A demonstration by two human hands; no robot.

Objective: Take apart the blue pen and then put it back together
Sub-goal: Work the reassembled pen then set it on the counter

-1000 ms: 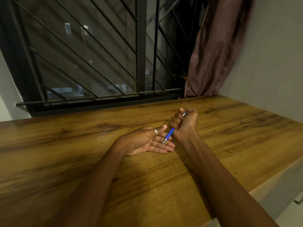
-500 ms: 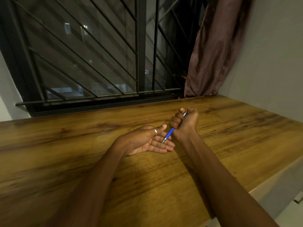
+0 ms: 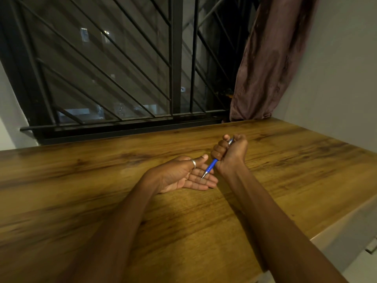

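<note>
My right hand is closed in a fist around the blue pen, thumb over its silver top end. The pen slants down to the left, and its silver tip touches the fingers of my left hand. That hand lies palm up on the wooden table, fingers apart, holding nothing, with a ring on the thumb. Most of the pen's barrel is hidden inside the fist.
A barred window runs along the table's far edge. A brownish curtain hangs at the far right corner beside a grey wall. The table's right edge drops off near my right forearm.
</note>
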